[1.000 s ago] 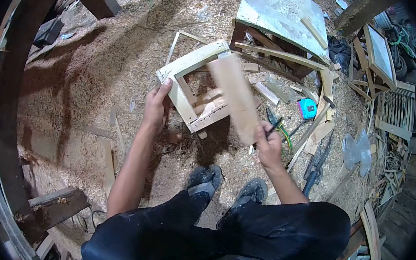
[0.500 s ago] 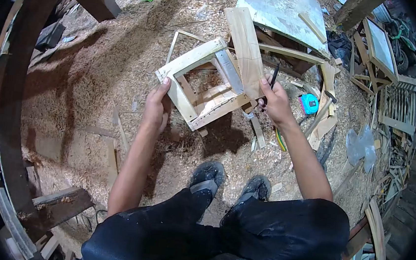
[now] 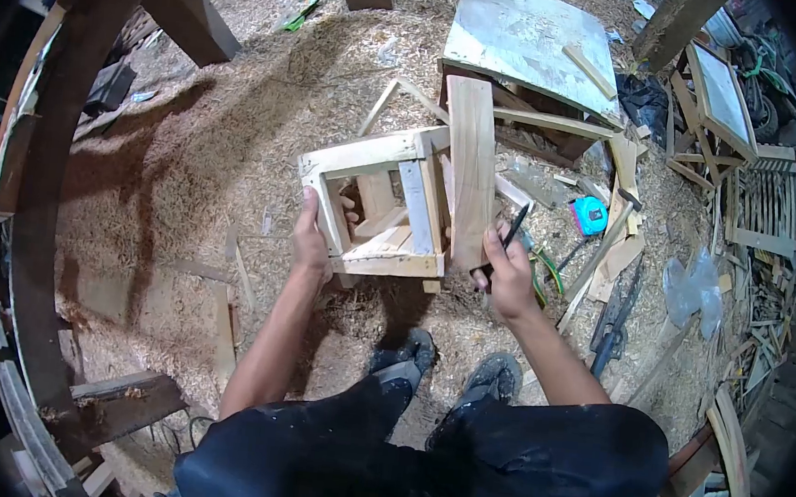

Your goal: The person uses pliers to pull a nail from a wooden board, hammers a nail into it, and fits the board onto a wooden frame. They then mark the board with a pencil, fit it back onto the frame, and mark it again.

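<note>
My left hand [image 3: 312, 236] grips the left side of a small wooden frame [image 3: 359, 158], thumb on the front face and some fingertips showing through its opening. The frame is box-like, with nail or pencil marks along its lower rail. In my right hand [image 3: 507, 272] is a flat wooden board [image 3: 470, 165], pinched near its lower end and standing almost upright beside the frame's right side. A black pencil or pen [image 3: 516, 226] also sits between the fingers of that hand, pointing up.
A teal tape measure [image 3: 589, 215] and a hammer [image 3: 604, 243] lie on the shavings to the right. Behind stands a low table with a worn white top [image 3: 531, 28]. Wood scraps, a plastic bag [image 3: 694, 289] and a dark post [image 3: 187, 12] surround the work spot.
The frame has turned more level and come slightly lower. The board has moved down with my right hand and stands more upright, with a gap now showing near the frame's lower right.
</note>
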Demonstrator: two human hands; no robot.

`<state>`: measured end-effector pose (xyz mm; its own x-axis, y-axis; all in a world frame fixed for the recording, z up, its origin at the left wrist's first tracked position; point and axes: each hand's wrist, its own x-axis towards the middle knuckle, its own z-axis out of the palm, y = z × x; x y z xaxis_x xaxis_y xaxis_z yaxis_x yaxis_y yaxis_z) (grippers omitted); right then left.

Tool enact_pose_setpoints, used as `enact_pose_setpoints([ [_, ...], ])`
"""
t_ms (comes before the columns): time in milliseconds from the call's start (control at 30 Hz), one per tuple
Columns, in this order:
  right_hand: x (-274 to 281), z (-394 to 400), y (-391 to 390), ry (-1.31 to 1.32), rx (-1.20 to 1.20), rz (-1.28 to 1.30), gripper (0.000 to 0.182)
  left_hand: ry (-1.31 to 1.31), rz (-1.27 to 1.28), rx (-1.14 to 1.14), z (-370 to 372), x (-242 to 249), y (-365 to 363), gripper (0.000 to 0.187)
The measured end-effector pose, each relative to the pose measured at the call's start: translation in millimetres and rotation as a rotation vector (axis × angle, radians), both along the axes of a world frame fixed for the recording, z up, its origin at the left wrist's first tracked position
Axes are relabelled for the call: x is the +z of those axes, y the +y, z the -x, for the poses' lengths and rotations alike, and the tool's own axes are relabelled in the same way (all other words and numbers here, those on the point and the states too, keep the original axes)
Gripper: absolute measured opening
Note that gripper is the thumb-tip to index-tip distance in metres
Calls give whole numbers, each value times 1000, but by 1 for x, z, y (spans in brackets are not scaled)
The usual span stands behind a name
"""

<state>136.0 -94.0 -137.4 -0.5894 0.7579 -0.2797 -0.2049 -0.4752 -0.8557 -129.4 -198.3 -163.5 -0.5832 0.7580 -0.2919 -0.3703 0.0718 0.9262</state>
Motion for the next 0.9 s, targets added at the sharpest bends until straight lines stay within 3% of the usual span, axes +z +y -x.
enact_pose_setpoints([
  [133, 34, -16, -6, -54, 21, -76, 18, -265, -57, -24, -5, 9, 11, 66],
  [267, 14, -45, 16, -84, -257, -143, 20, -559, -190, -33, -12, -20, 18, 65],
  [300, 13, -51, 20, -86, -265, -145, 20, -478, -189, 21, -13, -28, 17, 63],
  [333, 11, -56, 22, -145, -289, -168, 20, -613, -256, -17, -13, -36, 14, 63],
  [533, 2, -48, 10, -294, -278, -132, 22, -543, -135, 34, -25, -65, 15, 64],
  [633, -6, -46, 10, -312, -271, -99, 24, -699, -172, -49, -26, -78, 22, 66],
  [800, -13, -48, 11, -322, -262, -85, 24, -618, -50, -14, -21, -86, 27, 66],
  [867, -11, -43, 13, -315, -223, -113, 23, -226, 176, 53, -13, -91, 22, 59],
  [900, -9, -42, 11, -322, -193, -81, 23, -218, 186, 169, -19, -65, 24, 55],
])
